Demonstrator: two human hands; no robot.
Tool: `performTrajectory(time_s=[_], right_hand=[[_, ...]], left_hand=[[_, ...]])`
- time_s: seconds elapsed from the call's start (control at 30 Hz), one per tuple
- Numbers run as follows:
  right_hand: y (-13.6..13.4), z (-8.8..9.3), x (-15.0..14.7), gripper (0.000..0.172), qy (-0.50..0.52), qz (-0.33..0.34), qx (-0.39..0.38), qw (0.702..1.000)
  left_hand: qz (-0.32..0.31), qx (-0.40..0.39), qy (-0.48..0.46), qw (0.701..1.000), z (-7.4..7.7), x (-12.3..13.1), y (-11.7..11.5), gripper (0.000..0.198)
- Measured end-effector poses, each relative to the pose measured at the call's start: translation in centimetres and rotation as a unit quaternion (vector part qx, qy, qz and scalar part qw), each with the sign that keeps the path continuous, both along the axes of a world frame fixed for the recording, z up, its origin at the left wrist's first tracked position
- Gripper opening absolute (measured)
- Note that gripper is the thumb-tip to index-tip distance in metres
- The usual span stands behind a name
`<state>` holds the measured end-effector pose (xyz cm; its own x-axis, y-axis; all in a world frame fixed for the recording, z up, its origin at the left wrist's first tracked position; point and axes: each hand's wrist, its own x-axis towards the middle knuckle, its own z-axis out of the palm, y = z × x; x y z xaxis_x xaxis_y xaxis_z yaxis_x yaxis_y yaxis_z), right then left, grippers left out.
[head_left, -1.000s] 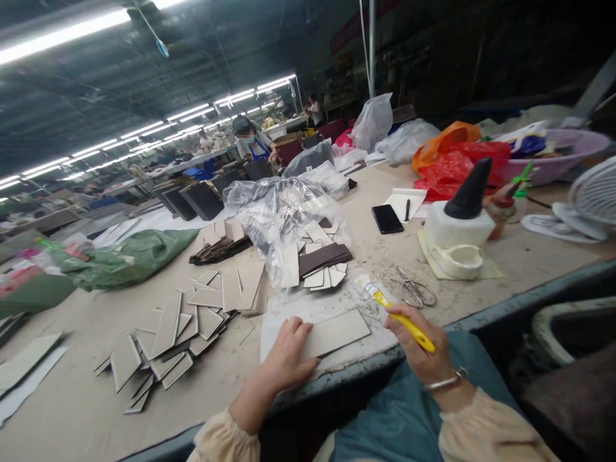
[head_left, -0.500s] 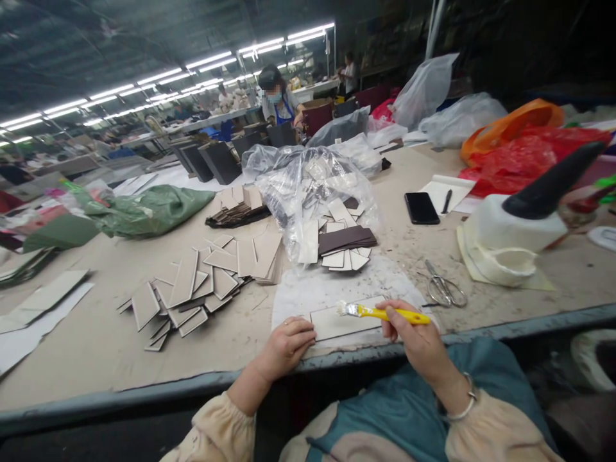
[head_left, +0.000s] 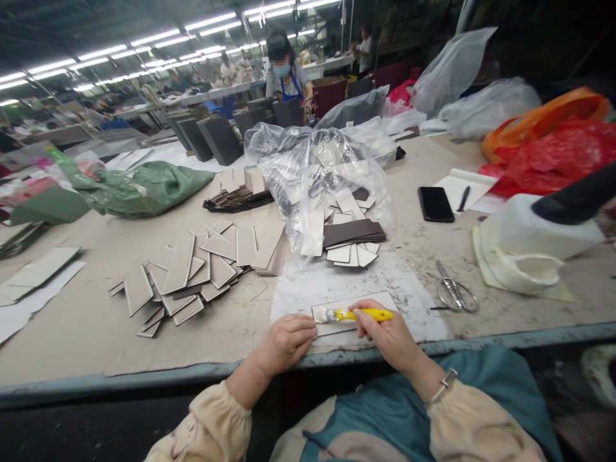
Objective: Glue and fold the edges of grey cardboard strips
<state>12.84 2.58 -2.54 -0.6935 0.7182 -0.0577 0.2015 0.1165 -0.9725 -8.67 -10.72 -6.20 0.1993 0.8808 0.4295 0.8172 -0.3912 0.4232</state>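
Observation:
A yellow brush (head_left: pixel 364 315) is pinched in my right hand (head_left: pixel 385 333), its pale bristles at the left end of a light rectangular panel (head_left: pixel 351 308) with a dark edge. That panel lies on a stained white sheet (head_left: pixel 409 292) near the table's front edge. At the panel's left end rests my left hand (head_left: pixel 291 340), fingers together and bent against its corner; the fingertips are partly hidden. Dark strips (head_left: pixel 353 233) and small pale pieces (head_left: pixel 353 255) sit just beyond the sheet, beside a clear plastic bag (head_left: pixel 332 154).
Loose panels (head_left: pixel 180 269) are heaped on the left, with a green bag (head_left: pixel 144 186) behind. To the right are scissors (head_left: pixel 452 289), a black phone (head_left: pixel 436 204), a pen (head_left: pixel 464 198) and a white container (head_left: pixel 548 224). A person (head_left: pixel 286 74) works across the table.
My right hand has moved left with the brush, bringing the bristles to the panel's left end. My left hand stays at the panel's corner. The view has shifted slightly.

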Motion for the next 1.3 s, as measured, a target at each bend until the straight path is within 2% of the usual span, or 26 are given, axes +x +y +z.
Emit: performTrajectory(time_s=[0.23,0.77,0.9,1.0,1.07,1.17,1.23,1.3], right_hand=[[0.6,0.1,1.1,0.027,-0.019,-0.031,0.044,0.998],[3.6,0.9,7.4,0.026,-0.097,-0.147,0.171,0.969],[3.3,1.6,7.9,0.024,-0.099,-0.169,0.205,0.959],[2.1,2.1,7.1,0.023,-0.068,-0.181,0.172,0.966],[1.1,2.3,5.7,0.024,-0.028,-0.166,0.115,0.979],[-0.3,2.2,3.3,0.025,0.013,-0.079,0.038,0.996],[-1.0,1.9,1.9,0.025,0.017,-0.023,0.017,0.999],[-1.2,1.5,1.0,0.025,0.008,0.004,0.017,1.0]], left_hand=[[-0.006,-0.013,0.008,1.0,0.5,0.1,0.2,0.018],[-0.002,-0.007,0.013,1.0,0.8,0.3,0.4,0.018],[-0.004,-0.013,0.015,1.0,0.9,0.2,0.4,0.017],[-0.002,-0.02,0.019,1.0,0.9,0.2,0.3,0.017],[0.0,-0.023,0.019,1.0,0.9,0.2,0.3,0.017],[0.003,-0.021,0.019,1.0,1.1,0.3,0.3,0.017],[0.004,-0.019,0.02,1.0,1.2,0.3,0.4,0.017],[0.003,-0.017,0.019,1.0,1.3,0.4,0.4,0.017]])
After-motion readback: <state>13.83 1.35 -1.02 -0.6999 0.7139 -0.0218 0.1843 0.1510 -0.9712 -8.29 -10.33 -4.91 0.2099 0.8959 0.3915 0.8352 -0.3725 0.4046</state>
